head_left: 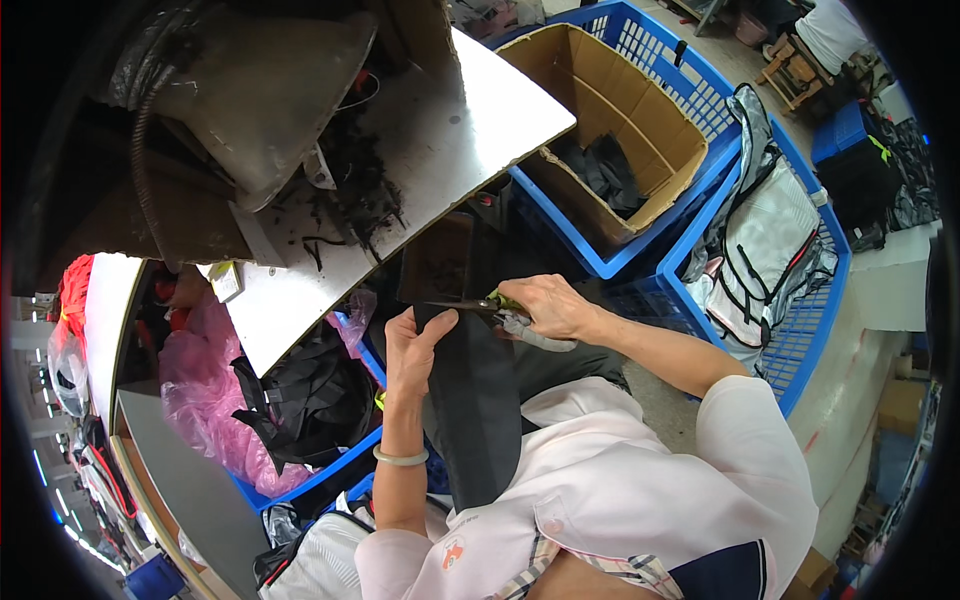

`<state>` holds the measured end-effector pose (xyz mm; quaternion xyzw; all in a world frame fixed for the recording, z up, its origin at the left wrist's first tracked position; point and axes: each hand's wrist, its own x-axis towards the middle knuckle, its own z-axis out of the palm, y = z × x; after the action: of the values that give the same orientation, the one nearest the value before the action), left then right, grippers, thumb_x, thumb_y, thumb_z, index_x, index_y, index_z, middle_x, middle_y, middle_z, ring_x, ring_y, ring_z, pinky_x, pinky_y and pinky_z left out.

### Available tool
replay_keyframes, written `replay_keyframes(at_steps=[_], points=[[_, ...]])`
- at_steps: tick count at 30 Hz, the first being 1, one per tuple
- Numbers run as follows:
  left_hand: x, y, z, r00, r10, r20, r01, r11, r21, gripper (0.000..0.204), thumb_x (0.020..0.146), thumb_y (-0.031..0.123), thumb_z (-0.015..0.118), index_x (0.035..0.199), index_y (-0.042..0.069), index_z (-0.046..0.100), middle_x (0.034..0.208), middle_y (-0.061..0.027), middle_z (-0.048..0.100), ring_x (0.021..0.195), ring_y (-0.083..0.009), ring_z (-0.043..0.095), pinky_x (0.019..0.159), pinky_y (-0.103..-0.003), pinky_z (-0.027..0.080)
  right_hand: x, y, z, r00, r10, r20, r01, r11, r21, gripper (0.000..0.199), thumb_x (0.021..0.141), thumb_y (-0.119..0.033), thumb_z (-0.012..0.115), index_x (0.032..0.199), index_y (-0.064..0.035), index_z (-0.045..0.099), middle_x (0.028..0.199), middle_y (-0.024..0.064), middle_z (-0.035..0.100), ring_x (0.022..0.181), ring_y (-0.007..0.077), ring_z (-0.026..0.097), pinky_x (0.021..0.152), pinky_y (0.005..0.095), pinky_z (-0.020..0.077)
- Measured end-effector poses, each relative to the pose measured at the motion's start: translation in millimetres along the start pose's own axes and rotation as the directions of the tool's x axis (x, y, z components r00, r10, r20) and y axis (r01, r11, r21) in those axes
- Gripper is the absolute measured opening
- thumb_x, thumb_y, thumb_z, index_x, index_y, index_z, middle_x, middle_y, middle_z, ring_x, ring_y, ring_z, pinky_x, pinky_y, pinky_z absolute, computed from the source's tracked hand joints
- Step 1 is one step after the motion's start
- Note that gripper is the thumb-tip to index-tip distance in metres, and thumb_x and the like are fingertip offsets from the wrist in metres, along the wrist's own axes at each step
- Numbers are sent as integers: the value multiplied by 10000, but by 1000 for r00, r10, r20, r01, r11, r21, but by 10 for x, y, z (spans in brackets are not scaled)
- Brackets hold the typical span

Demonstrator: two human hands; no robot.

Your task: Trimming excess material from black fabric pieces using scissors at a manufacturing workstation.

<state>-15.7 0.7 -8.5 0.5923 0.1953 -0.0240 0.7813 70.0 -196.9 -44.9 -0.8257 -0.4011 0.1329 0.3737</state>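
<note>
My left hand (412,350) pinches the top edge of a long black fabric piece (475,400) that hangs down over my lap. My right hand (548,305) grips a pair of scissors (490,307) with green and grey handles. The blades point left and meet the fabric's upper edge just right of my left thumb. A pale bangle sits on my left wrist.
A grey metal worktable (440,150) strewn with black thread scraps (355,195) lies ahead. A cardboard box (610,130) holding black pieces sits in a blue crate (690,90). Another blue crate (790,340) on the right holds grey-and-black bags (765,250). Black fabric (300,400) and pink plastic (200,380) fill the left bin.
</note>
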Motion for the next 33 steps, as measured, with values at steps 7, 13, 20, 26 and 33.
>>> replay_keyframes(at_steps=[7, 13, 20, 26, 33], points=[[34, -23, -16, 999, -34, 25, 34, 999, -8, 101, 797, 41, 644, 875, -22, 658, 799, -44, 672, 683, -81, 601, 657, -217, 482, -30, 129, 29, 991, 65, 114, -65, 998, -5, 306, 730, -281, 632, 757, 17, 569, 689, 194, 607, 687, 374, 603, 599, 444, 461], [31, -63, 33, 994, -98, 49, 97, 995, 24, 108, 802, 55, 646, 870, -30, 649, 794, -59, 670, 680, -95, 607, 648, -221, 491, -9, 69, 46, 1000, 14, 16, -15, 996, 83, 271, 714, -251, 666, 740, 10, 601, 589, 186, 579, 596, 385, 585, 554, 429, 459], [-98, -238, 76, 985, -163, 54, 168, 981, -97, 124, 831, 57, 620, 928, -15, 646, 854, -60, 670, 734, -114, 621, 677, -231, 498, 13, 191, 53, 998, 57, -22, -52, 980, 191, 295, 707, -221, 712, 611, -3, 536, 525, 184, 527, 549, 388, 553, 501, 397, 448], [-156, -462, -190, 955, -14, -297, -19, 994, -106, 63, 822, 15, 631, 866, 60, 624, 800, 35, 597, 713, -60, 546, 693, -222, 467, 12, 258, -116, 938, 326, -121, -276, 908, 314, 294, 789, -144, 713, 654, 5, 500, 514, 60, 442, 515, 110, 405, 491, 301, 377], [710, 774, -638, 870, 387, -305, -342, 920, 191, 104, 835, 80, 638, 893, -7, 635, 818, 14, 594, 761, -64, 517, 758, -228, 409, 57, 164, -72, 915, 383, -128, -305, 863, 403, 295, 803, -157, 703, 659, 12, 509, 513, 33, 448, 511, 87, 407, 475, 284, 364]])
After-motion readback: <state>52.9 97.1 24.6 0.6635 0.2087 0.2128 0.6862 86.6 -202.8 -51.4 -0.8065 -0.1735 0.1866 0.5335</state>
